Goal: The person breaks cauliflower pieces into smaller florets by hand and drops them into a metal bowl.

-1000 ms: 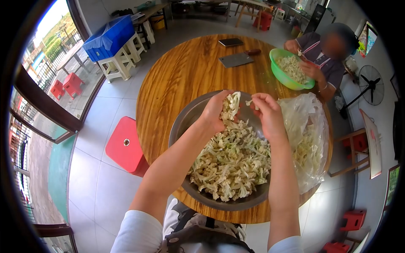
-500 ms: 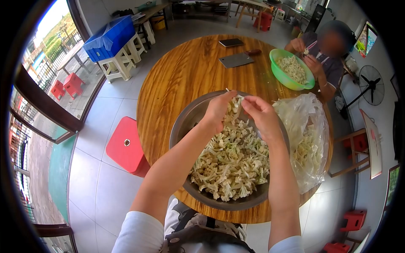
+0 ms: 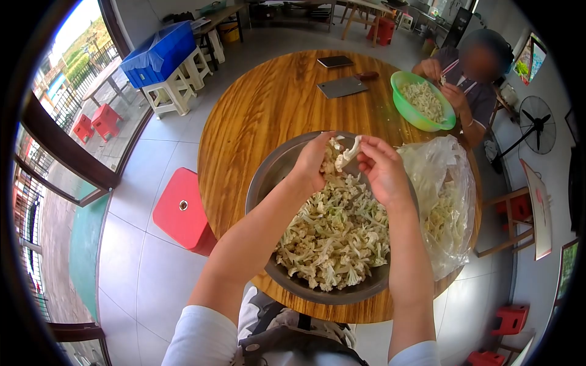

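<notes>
My left grip curls round pale cauliflower chunk; right grip pinches white floret. Below, grey round metal basin, at near edge of round brown wooden bench, already heaped with small florets. Chunk unfinished; clear plastic bag, right edge, holds pale pieces.

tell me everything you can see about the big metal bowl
The metal bowl is grey, wide and round, with a smooth-looking inner wall and narrow rim. It sits upright on the wooden table, near the wearer's edge, holding a heap of cauliflower pieces. The left hand and right hand are over it. A clear plastic bag lies close on its right; whether they touch is unclear.
</notes>
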Tool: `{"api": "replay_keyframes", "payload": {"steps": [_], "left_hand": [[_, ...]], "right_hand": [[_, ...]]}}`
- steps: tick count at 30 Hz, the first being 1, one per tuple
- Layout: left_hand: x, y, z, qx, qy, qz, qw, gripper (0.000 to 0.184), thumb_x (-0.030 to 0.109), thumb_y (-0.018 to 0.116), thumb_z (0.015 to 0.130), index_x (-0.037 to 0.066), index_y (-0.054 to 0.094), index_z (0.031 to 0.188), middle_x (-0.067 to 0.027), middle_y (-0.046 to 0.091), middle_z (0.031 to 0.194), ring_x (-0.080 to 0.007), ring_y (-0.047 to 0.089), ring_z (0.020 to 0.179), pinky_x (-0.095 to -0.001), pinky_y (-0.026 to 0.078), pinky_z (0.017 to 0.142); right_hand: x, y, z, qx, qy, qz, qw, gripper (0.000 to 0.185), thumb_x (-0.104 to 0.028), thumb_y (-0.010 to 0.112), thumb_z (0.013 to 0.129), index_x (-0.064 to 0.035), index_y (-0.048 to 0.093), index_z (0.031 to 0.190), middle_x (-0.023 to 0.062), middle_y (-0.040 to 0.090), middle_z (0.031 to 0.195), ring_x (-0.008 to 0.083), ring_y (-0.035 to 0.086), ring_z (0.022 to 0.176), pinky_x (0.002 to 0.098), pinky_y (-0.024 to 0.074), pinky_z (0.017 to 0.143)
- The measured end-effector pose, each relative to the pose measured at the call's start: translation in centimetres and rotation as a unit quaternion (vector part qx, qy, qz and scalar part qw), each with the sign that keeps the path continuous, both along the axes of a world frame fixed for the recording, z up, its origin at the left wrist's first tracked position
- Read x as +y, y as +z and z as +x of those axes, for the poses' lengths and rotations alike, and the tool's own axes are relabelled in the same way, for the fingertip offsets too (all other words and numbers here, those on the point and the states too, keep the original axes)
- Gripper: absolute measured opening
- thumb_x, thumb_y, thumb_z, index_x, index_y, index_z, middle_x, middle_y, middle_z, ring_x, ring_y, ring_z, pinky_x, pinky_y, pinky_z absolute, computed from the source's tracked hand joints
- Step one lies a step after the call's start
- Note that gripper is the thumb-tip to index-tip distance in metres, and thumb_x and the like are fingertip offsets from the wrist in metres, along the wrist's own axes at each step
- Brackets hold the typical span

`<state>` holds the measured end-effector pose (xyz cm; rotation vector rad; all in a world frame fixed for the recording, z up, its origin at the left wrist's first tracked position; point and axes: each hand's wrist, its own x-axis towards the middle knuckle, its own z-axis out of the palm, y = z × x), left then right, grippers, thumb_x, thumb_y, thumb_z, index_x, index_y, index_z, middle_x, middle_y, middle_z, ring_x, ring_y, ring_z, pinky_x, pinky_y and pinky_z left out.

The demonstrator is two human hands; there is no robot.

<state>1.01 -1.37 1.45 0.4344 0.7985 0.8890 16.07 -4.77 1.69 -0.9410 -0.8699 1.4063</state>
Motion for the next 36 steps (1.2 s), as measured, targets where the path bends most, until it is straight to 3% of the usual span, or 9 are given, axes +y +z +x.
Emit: {"api": "replay_keyframes", "payload": {"steps": [9,12,18,21,24,27,30,32,36], "left_hand": [[0.1,0.0,-0.1,0.022,-0.001,0.004,1.0,0.021,0.029,0.052,0.086,0.009,0.058,0.084,-0.002,0.059,0.072,-0.0133,0.052,0.057,-0.0279,0.04,0.048],[-0.6,1.1,0.0,0.103,-0.05,0.146,0.983,0.02,0.027,0.057,0.085,0.008,0.06,0.082,-0.0013,0.058,0.071,-0.0102,0.05,0.056,-0.0252,0.037,0.045],[-0.5,1.2,-0.2,0.208,-0.126,0.248,0.938,0.01,0.017,0.062,0.082,0.008,0.063,0.078,-0.0008,0.058,0.069,-0.0067,0.049,0.056,-0.0219,0.034,0.043],[-0.6,1.2,-0.3,0.176,-0.109,0.228,0.951,0.017,0.022,0.062,0.082,0.005,0.062,0.081,-0.0031,0.059,0.071,-0.01,0.049,0.054,-0.0236,0.037,0.043],[-0.1,1.1,-0.8,0.092,-0.099,0.138,0.981,0.015,0.021,0.059,0.082,0.005,0.061,0.084,-0.0029,0.057,0.073,-0.0104,0.047,0.055,-0.0247,0.037,0.045],[-0.3,2.1,-0.9,0.095,-0.037,0.069,0.992,0.015,0.02,0.057,0.082,0.006,0.059,0.088,-0.0029,0.055,0.074,-0.0116,0.045,0.055,-0.0253,0.036,0.046],[0.4,1.1,-1.2,0.034,-0.032,0.047,0.998,0.017,0.024,0.063,0.079,0.008,0.058,0.084,-0.0024,0.054,0.073,-0.0104,0.042,0.05,-0.0226,0.032,0.045],[0.5,1.1,-1.3,0.067,-0.057,0.075,0.993,0.018,0.025,0.059,0.082,0.008,0.059,0.088,-0.0026,0.054,0.073,-0.012,0.043,0.052,-0.0242,0.034,0.046],[-0.3,2.0,-0.5,0.198,-0.08,0.105,0.971,0.022,0.029,0.056,0.085,0.009,0.06,0.091,-0.0025,0.054,0.072,-0.0118,0.042,0.053,-0.0247,0.035,0.046]], "right_hand": [[0.3,-0.1,0.5,0.076,-0.012,-0.022,0.997,0.02,-0.007,0.056,0.082,-0.0011,0.06,0.101,0.0009,0.058,0.08,0.0082,0.05,0.068,0.0219,0.0422,0.064],[0.5,-0.2,0.7,0.069,-0.022,-0.024,0.997,0.018,-0.007,0.056,0.082,-0.0019,0.061,0.098,0.0005,0.058,0.077,0.0082,0.049,0.067,0.0217,0.0418,0.064],[0.3,-0.2,0.4,-0.031,-0.032,0.006,0.999,0.016,-0.008,0.056,0.083,-0.0022,0.063,0.095,0.0,0.058,0.076,0.0078,0.049,0.066,0.021,0.041,0.062],[0.1,0.1,0.4,0.004,-0.007,-0.005,1.0,0.017,-0.008,0.055,0.083,-0.0014,0.062,0.097,-0.0002,0.057,0.076,0.007,0.048,0.065,0.02,0.0407,0.062],[0.0,0.4,0.5,0.024,-0.026,-0.004,0.999,0.018,-0.008,0.055,0.083,-0.0004,0.062,0.097,-0.0002,0.057,0.077,0.0063,0.048,0.064,0.0196,0.0405,0.06],[0.3,0.2,0.8,0.047,-0.061,0.005,0.997,0.019,-0.007,0.055,0.082,0.0006,0.061,0.098,-0.0001,0.057,0.076,0.0061,0.048,0.064,0.0196,0.0404,0.058],[0.6,-0.2,1.4,0.072,-0.086,0.016,0.994,0.019,-0.009,0.055,0.082,0.0008,0.061,0.098,-0.0004,0.056,0.075,0.0059,0.048,0.063,0.0194,0.0399,0.057],[0.7,-0.3,1.6,0.067,-0.097,0.015,0.993,0.019,-0.011,0.055,0.083,-0.0003,0.063,0.097,-0.0012,0.056,0.074,0.0052,0.048,0.063,0.0186,0.0392,0.057],[0.2,0.2,0.4,-0.188,-0.114,-0.014,0.976,0.021,-0.021,0.057,0.086,-0.0035,0.066,0.094,-0.0023,0.058,0.075,0.0054,0.049,0.065,0.0195,0.0396,0.06]]}}
